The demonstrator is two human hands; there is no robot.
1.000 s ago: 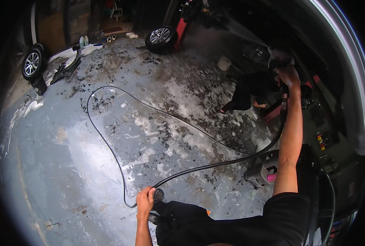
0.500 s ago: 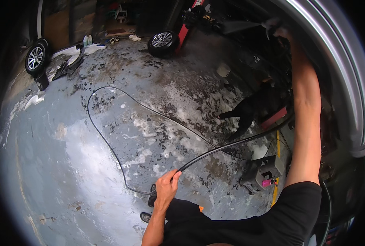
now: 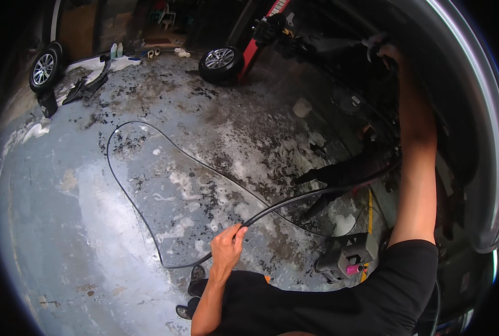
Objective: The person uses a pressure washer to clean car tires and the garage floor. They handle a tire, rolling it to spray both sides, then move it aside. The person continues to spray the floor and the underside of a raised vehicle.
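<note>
My left hand (image 3: 227, 247) is closed around a black hose (image 3: 286, 200) at waist height. From there the hose bends away to the right, and its other part loops over the floor. Up under the raised car body (image 3: 476, 140), my right arm is stretched out. My right hand (image 3: 390, 54) is closed on the grip of a spray gun (image 3: 374, 42), which is partly lost in shadow. A faint mist leaves its tip toward the dark wheel hub parts (image 3: 271, 29) at left.
Another person in dark clothes (image 3: 350, 165) bends low under the car. A grey plastic step stool (image 3: 347, 255) with a pink bottle (image 3: 353, 270) stands at my right. Removed wheels (image 3: 220, 60) and a red lift post (image 3: 255, 50) are farther off. Foam and dirt cover the wet floor (image 3: 216, 151).
The spray has thinned from a bright jet to a faint mist. My view has shifted slightly; both hands keep their holds. The other person's legs have shifted a little.
</note>
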